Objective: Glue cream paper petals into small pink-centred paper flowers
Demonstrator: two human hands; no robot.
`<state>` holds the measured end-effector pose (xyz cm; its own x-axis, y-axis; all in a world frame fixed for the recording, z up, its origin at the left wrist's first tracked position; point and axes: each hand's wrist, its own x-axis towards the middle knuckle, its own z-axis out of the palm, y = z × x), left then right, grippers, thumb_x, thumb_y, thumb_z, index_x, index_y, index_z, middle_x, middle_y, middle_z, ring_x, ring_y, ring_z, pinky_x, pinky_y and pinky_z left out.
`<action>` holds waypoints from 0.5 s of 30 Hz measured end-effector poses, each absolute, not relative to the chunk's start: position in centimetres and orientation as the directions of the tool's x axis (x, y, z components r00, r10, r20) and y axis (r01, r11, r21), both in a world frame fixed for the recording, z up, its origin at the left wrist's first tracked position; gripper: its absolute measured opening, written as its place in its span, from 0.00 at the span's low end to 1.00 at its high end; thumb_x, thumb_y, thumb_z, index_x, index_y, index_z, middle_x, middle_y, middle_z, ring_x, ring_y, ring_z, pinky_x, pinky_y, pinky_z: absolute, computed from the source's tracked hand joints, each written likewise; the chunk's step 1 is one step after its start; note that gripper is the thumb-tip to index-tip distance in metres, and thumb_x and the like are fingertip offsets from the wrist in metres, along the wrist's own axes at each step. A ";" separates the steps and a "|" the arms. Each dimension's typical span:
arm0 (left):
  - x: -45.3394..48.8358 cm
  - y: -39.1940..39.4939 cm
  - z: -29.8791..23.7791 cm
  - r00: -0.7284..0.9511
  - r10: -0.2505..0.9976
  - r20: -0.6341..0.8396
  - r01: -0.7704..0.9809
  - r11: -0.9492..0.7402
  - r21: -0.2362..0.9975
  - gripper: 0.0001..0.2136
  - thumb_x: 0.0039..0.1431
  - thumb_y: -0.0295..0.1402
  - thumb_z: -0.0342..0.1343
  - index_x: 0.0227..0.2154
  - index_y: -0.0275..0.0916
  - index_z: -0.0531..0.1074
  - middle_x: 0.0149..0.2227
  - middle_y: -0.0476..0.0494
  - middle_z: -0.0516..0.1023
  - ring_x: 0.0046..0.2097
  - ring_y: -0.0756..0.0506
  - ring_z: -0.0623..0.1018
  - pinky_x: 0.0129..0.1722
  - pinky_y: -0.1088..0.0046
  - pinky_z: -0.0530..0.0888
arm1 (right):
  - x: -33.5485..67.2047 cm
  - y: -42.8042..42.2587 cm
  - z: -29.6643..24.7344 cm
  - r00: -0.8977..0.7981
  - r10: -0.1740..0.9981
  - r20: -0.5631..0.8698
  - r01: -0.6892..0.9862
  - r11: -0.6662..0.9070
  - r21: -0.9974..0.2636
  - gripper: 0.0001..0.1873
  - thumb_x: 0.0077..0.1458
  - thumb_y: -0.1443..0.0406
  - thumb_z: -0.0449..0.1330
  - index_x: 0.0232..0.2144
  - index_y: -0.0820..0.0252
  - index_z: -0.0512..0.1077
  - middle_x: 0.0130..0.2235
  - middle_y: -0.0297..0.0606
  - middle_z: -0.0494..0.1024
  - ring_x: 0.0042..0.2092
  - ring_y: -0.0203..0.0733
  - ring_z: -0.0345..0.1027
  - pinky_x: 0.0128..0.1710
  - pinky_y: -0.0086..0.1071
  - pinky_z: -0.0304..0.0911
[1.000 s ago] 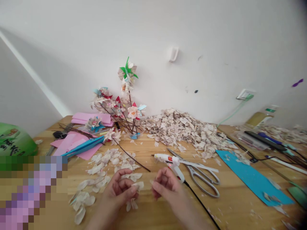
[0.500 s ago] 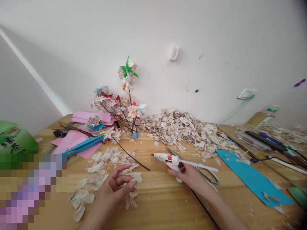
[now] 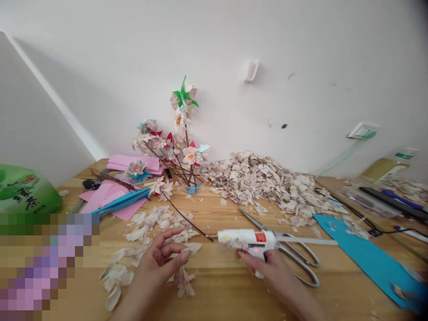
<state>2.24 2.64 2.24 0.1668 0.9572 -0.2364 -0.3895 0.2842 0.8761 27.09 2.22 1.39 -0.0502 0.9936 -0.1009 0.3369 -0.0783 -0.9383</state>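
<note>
My left hand hovers low over the tabletop, fingers curled and thumb close to the fingertips. Whatever they may pinch is too small or hidden to name. Pale dried petals are scattered beside and under it, with a small petal flower just below the fingers. In my right hand is a white hot glue gun, its nozzle pointing left, a small red light glowing and a glue stick out the back. The nozzle is near the end of a brown twig bearing a petal flower. Scissors lie behind the gun.
Petal flowers on twigs stand at the back beside a heap of dried petals. Pink paper and a blue strip lie left; a blue sheet lies right. A green bottle stands far left.
My right hand has brought the glue gun nearer and lower, turned more sideways, uncovering the scissors. My left hand keeps its pose. The view has shifted slightly left.
</note>
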 end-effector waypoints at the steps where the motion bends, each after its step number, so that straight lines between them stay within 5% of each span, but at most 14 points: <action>1: 2.2 2.7 2.3 0.164 0.960 -0.229 -0.381 0.275 0.882 0.23 0.41 0.30 0.65 0.42 0.43 0.64 0.23 0.55 0.76 0.19 0.52 0.73 0.27 0.64 0.77 | 26.8 1.8 1.6 -0.060 0.993 -0.099 0.316 -0.075 -0.946 0.18 0.43 0.53 0.61 0.34 0.58 0.74 0.31 0.38 0.79 0.32 0.47 0.71 0.33 0.36 0.66; 5: 2.3 2.9 2.4 0.151 0.963 -0.222 -0.369 0.263 0.891 0.23 0.39 0.30 0.66 0.41 0.42 0.65 0.23 0.54 0.76 0.21 0.51 0.74 0.26 0.69 0.76 | 25.5 0.5 2.4 -0.133 0.989 -0.070 0.225 -0.038 -0.974 0.15 0.42 0.55 0.62 0.34 0.54 0.76 0.37 0.36 0.80 0.41 0.52 0.71 0.43 0.39 0.65; 11: 2.5 2.7 2.4 0.151 0.958 -0.246 -0.377 0.285 0.881 0.24 0.38 0.30 0.67 0.40 0.43 0.66 0.23 0.55 0.76 0.18 0.51 0.73 0.28 0.61 0.77 | 25.1 0.4 2.4 -0.116 0.992 -0.047 0.249 -0.017 -0.968 0.13 0.43 0.56 0.62 0.32 0.55 0.75 0.33 0.35 0.80 0.38 0.50 0.73 0.39 0.35 0.68; 15: 2.3 2.6 2.4 0.153 0.960 -0.236 -0.365 0.277 0.889 0.23 0.39 0.31 0.66 0.41 0.43 0.65 0.23 0.55 0.76 0.19 0.51 0.74 0.26 0.65 0.77 | 25.5 0.4 1.6 -0.142 0.987 -0.071 0.285 -0.028 -0.958 0.16 0.43 0.55 0.62 0.34 0.55 0.74 0.36 0.35 0.80 0.39 0.49 0.73 0.41 0.35 0.68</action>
